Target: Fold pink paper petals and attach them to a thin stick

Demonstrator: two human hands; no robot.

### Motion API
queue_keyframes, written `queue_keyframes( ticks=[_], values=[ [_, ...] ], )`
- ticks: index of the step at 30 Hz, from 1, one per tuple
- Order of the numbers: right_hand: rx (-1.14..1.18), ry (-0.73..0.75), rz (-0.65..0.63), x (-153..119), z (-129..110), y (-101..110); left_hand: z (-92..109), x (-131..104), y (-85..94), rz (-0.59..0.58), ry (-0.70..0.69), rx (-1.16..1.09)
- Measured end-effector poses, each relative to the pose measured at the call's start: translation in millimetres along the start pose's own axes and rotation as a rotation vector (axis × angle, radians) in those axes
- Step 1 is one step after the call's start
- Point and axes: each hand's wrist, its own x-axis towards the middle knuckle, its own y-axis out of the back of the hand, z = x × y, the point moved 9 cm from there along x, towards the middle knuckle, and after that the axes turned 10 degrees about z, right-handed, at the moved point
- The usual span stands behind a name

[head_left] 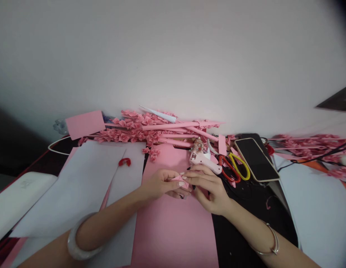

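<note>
My left hand (163, 183) pinches a small folded piece of pink paper (177, 179) between thumb and fingers, above a large pink sheet (175, 230). From the other side, my right hand (213, 190) has its fingertips closed on the same folded paper, near its top and right edge. The fingers partly cover the paper, so its full shape is hidden. Just beyond my right hand lies a pale pink glue gun (205, 162), its handle end close to my knuckles.
Pink paper flowers (122, 134) and rolled pink paper (170, 126) lie along the wall. Red-handled (230, 171) and yellow-handled scissors (240, 166) and a phone (256, 160) sit at right. White sheets (69, 178) cover the left, with a red curved piece (124, 162) on them.
</note>
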Motion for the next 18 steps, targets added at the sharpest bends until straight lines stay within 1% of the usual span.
queue_keyframes(
  ticks=[7,13,18],
  values=[
    [0.015,0.026,-0.003,0.7,-4.3,-0.5,-2.5,0.2,-1.8,-0.038,0.016,-0.030],
    [0.024,0.035,-0.016,0.9,-6.6,-1.9,-6.2,0.9,0.0,-0.024,0.045,-0.016],
    [0.037,0.034,-0.004,2.4,-9.1,-0.6,-4.6,0.5,-0.7,-0.025,0.047,-0.022]
  ],
)
